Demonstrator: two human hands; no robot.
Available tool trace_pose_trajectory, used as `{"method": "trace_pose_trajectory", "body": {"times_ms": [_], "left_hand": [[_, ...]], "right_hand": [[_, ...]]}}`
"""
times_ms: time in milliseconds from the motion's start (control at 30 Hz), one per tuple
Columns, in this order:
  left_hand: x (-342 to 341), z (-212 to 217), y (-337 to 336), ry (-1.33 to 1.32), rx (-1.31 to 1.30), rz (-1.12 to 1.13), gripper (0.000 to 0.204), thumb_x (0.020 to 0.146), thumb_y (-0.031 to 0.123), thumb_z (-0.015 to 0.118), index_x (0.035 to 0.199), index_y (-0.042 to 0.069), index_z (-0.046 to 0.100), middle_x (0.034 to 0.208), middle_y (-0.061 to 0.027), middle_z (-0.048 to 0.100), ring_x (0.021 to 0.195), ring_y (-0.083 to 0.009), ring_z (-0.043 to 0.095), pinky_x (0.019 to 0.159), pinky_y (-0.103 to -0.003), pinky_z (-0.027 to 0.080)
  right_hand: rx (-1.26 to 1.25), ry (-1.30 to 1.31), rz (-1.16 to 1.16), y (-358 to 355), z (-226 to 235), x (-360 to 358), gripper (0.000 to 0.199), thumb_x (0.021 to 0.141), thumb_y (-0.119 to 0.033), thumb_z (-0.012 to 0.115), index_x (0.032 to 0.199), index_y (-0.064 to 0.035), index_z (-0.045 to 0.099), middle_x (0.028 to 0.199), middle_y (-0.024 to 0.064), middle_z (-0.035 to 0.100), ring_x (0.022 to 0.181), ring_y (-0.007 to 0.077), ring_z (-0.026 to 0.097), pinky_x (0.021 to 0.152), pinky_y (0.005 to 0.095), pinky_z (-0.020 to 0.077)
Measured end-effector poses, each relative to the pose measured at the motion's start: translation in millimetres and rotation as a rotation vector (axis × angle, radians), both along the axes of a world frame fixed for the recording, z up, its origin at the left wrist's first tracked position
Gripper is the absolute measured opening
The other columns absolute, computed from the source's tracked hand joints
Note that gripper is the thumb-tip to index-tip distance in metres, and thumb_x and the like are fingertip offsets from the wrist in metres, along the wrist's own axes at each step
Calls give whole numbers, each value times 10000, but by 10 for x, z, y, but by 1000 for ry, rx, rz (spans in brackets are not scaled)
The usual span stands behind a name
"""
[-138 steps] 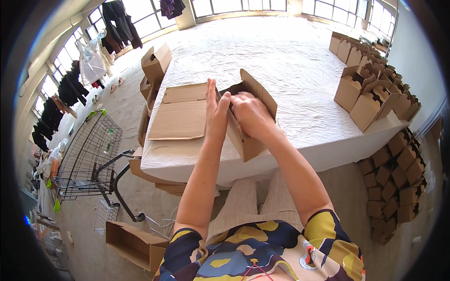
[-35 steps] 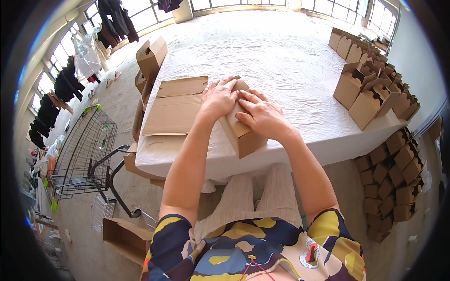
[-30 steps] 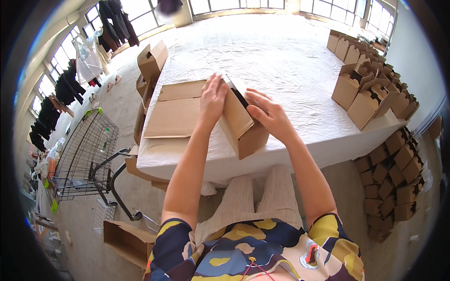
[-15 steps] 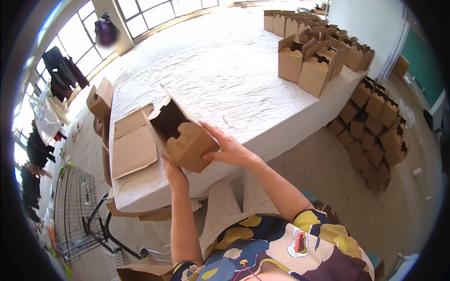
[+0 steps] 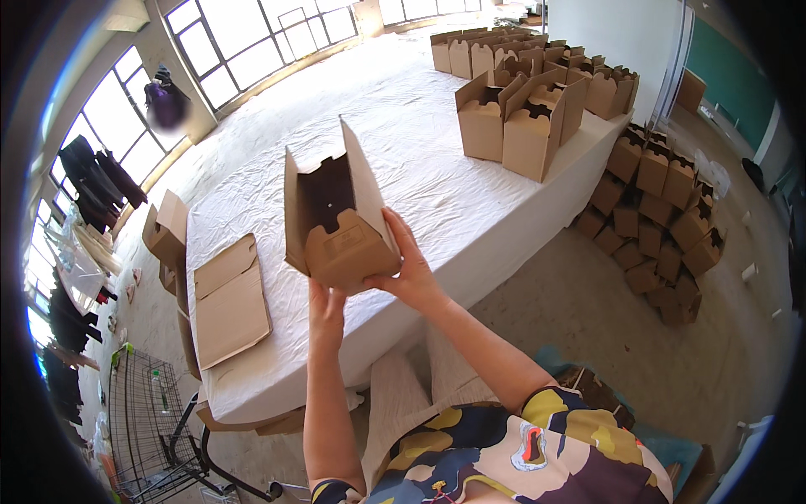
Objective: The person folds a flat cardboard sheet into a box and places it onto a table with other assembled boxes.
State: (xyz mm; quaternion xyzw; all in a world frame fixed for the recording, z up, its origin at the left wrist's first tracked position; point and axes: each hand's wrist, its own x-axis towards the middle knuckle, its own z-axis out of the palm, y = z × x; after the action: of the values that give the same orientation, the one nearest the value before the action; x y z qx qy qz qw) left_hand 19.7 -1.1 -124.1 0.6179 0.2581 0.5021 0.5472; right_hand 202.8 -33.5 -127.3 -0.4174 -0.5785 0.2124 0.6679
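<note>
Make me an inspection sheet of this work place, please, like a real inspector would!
Surface: table covered by a wrinkled white cloth.
Job's things: open cardboard box in hand, long side flaps raised; flattened cardboard lying on the cloth at left; group of standing cardboard boxes on the cloth at right.
Clutter: heap of cardboard boxes on the floor at right; wire cart at lower left.
Grips: right grip holds the box's near right corner; left grip is under its near end, fingers mostly hidden.
Cables: nothing seen.
Surroundings: bright windows; dark hanging clothes at left.
</note>
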Motion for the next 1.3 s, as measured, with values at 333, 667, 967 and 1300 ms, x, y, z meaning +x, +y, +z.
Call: {"method": "trace_pose_trajectory", "body": {"times_ms": [333, 667, 967, 1300], "left_hand": [[1046, 197, 749, 259, -149, -56, 668, 997, 192, 632, 1562, 221, 276, 1446, -30, 476, 1173, -218, 616, 758, -357, 629], [1690, -240, 1593, 437, -154, -15, 595, 986, 183, 646, 1507, 256, 369, 1316, -10, 583, 789, -129, 658, 575, -291, 555], [2191, -251, 2177, 342, -186, -84, 436, 1024, 140, 536, 1433, 220, 407, 1230, -3, 648, 839, -122, 684, 656, -289, 533], [3031, -300, 2559, 294, -158, -119, 777, 999, 176, 621, 1604, 267, 141, 1457, -79, 490, 1125, -189, 613, 834, -361, 553]], "right_hand": [[-10, -78, -278, 535, -14, 887, 1085, 660, 3, 833, 1575, -82, 256, 1590, 157, 288, 1477, 336, 295, 1197, 423, 320], [-178, -286, -435, 970, -480, 1499, 886, 736, 27, 738, 1520, -34, 330, 1465, 196, 438, 1363, 379, 433, 1119, 436, 409], [-261, -348, -526, 918, -568, 1437, 600, 786, -41, 712, 1353, 5, 522, 1343, 192, 543, 1236, 379, 528, 1048, 429, 447], [-248, -487, -483, 907, -478, 1410, 459, 785, -93, 734, 1218, -5, 612, 1265, 133, 589, 1119, 329, 588, 927, 439, 495]]}}
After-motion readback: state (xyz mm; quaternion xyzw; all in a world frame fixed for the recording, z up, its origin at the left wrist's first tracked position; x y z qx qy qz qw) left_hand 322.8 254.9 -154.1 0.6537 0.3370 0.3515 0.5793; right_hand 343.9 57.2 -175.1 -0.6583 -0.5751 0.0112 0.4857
